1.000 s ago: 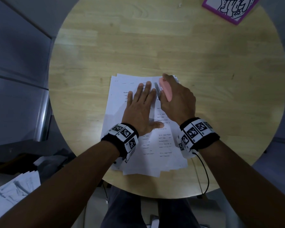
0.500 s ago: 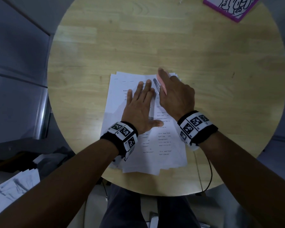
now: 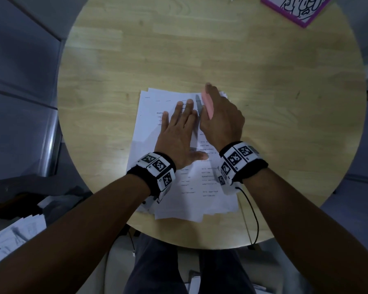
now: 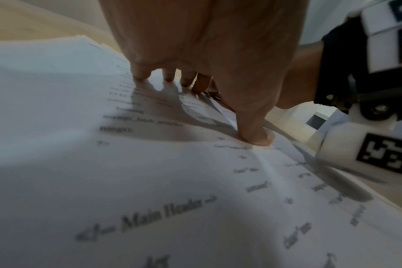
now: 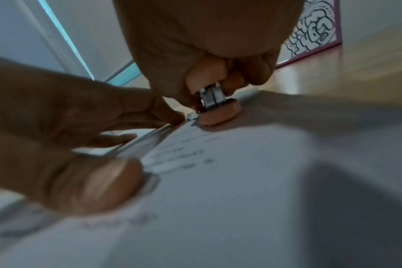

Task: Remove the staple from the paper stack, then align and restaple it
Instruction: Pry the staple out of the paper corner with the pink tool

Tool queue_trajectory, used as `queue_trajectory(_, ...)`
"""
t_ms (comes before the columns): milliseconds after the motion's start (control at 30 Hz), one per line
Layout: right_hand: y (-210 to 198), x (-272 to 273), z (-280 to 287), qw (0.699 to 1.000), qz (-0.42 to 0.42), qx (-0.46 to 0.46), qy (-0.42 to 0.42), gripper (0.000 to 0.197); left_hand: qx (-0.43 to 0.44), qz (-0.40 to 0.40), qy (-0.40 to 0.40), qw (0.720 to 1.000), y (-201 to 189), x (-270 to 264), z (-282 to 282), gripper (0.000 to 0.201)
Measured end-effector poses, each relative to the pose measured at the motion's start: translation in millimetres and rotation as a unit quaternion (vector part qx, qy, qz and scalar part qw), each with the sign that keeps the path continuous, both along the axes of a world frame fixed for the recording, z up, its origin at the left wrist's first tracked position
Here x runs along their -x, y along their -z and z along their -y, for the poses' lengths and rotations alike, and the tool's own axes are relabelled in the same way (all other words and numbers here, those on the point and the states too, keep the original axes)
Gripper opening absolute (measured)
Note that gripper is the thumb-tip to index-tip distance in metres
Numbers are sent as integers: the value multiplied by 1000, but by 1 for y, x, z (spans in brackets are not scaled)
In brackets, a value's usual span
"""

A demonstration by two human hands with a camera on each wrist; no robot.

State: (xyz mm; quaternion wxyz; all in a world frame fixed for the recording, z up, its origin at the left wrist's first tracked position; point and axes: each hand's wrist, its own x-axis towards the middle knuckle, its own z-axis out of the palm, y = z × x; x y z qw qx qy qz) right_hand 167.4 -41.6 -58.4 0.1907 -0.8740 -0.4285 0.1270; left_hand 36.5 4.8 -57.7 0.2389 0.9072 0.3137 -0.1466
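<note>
A stack of printed white papers (image 3: 178, 200) lies unevenly fanned on the round wooden table (image 3: 263, 81). My left hand (image 3: 178, 132) lies flat on the stack, fingers straight, and in the left wrist view the thumb (image 4: 255, 134) presses the sheet (image 4: 149, 181). My right hand (image 3: 221, 119) grips a pink stapler (image 3: 207, 105) at the stack's far right corner, just beside the left fingertips. The right wrist view shows the stapler (image 5: 212, 103) standing with its pink base on the top page (image 5: 241, 181) and its metal part showing. The staple itself is not visible.
A purple-framed doodle picture (image 3: 295, 9) lies at the table's far right edge. Loose papers (image 3: 13, 236) lie on the floor at the lower left. A black cable (image 3: 254, 219) hangs from my right wristband over the table's near edge.
My right hand has slid the stapler a little toward the stack's far edge. The left hand stays pressed flat on the papers.
</note>
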Motion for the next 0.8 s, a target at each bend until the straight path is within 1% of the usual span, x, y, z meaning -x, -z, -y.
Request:
queue_trajectory(167, -1, -2, -9, 998, 57, -15, -19, 45, 1, -2, -2, 1000, 1, 0, 0, 119)
queue_trajectory(300, 2, -5, -15, 1000, 7, -2, 2, 52, 8, 7, -7, 1000, 0, 0, -1, 120)
queue_trajectory(433, 1, -4, -16, 1000, -17, -9, 21, 51, 6, 16, -4, 1000, 0, 2, -2, 119)
queue_trajectory(667, -2, 4, -21, 993, -60, -15, 100, 51, 10, 23, 12, 1000, 2, 7, -4, 120)
queue_trajectory(733, -2, 4, -26, 988, -75, -31, 132, 49, 15, 29, 18, 999, 3, 9, -6, 115)
queue_trajectory(800, -2, 0, -31, 975, -120, -68, 176, 45, 20, 34, 21, 999, 3, 13, -11, 105)
